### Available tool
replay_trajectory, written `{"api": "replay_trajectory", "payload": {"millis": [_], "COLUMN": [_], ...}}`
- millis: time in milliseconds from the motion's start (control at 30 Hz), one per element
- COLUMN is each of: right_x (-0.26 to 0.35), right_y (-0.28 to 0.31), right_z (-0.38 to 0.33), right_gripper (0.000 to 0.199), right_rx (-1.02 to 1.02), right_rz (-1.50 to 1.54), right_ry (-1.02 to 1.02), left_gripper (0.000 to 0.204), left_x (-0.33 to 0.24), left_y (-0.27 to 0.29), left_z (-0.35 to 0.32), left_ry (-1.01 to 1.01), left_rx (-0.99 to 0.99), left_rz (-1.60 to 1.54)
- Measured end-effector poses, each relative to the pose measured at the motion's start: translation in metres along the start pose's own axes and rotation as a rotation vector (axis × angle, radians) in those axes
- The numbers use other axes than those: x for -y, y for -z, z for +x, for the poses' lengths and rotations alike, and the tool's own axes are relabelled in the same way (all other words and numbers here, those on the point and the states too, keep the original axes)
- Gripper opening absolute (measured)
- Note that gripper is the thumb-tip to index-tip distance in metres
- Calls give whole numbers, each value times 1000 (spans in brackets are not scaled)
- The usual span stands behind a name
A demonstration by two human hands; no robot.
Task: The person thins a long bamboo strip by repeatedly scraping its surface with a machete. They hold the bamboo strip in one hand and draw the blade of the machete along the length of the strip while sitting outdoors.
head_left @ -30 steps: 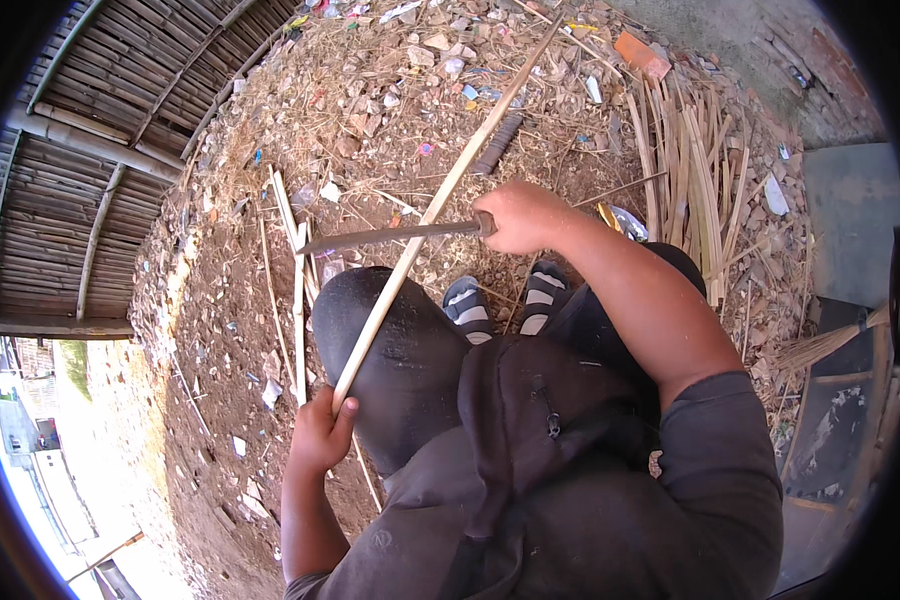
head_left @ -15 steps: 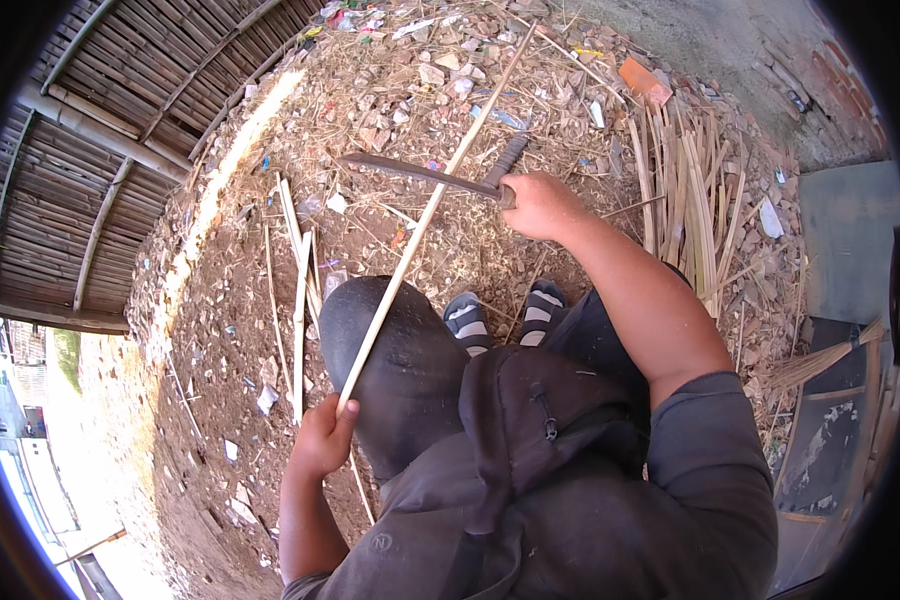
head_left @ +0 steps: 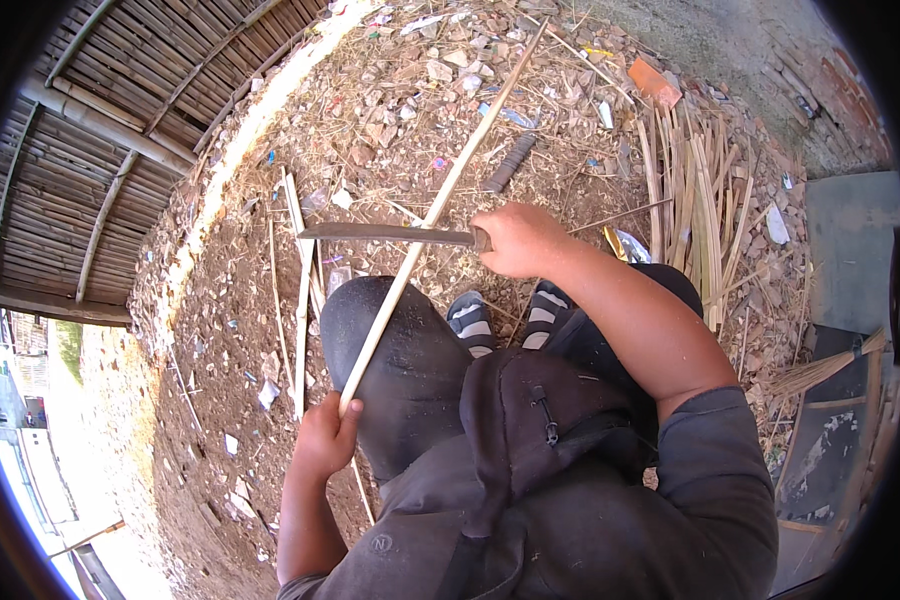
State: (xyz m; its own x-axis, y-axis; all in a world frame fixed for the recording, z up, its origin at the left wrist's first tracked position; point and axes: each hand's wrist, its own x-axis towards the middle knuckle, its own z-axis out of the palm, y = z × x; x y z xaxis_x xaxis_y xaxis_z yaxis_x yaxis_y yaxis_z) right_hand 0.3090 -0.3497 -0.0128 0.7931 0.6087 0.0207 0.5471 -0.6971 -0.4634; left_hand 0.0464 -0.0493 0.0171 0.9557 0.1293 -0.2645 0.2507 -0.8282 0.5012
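Observation:
My left hand (head_left: pixel 325 438) is closed around the near end of a long pale bamboo strip (head_left: pixel 382 318). From there the strip slants over my left knee and up to the far right. My right hand (head_left: pixel 522 240) grips the handle of a machete (head_left: pixel 370 232), whose dark blade points left. Blade and strip cross just past my knee, and the blade seems to touch the strip. Beyond my right hand a dark ribbed rod (head_left: pixel 511 165) lies on the ground.
A pile of split bamboo strips (head_left: pixel 698 200) lies to the right, near a plastered wall (head_left: pixel 710 50). A few more strips (head_left: pixel 301 320) rest left of my knee. Rubble and litter cover the dirt ground (head_left: pixel 230 400). A bamboo-slat wall (head_left: pixel 100 150) stands at the left.
My right hand has drawn the machete nearer to me and left along the strip, and its blade is now more level. The left hand and strip have hardly moved.

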Motion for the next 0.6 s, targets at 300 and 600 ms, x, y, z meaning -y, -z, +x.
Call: {"api": "replay_trajectory", "payload": {"millis": [300, 600], "right_x": [-17, -14], "right_y": [5, 2], "right_z": [5, 3], "right_gripper": [17, 13], "right_rx": [22, 33], "right_rz": [-32, -35], "right_ry": [-31, 83], "left_gripper": [38, 36], "left_x": [-3, -7], "left_y": [1, -4], "left_z": [3, -3], "left_ry": [28, 44], "left_rx": [12, 3], "left_rz": [13, 6]}}
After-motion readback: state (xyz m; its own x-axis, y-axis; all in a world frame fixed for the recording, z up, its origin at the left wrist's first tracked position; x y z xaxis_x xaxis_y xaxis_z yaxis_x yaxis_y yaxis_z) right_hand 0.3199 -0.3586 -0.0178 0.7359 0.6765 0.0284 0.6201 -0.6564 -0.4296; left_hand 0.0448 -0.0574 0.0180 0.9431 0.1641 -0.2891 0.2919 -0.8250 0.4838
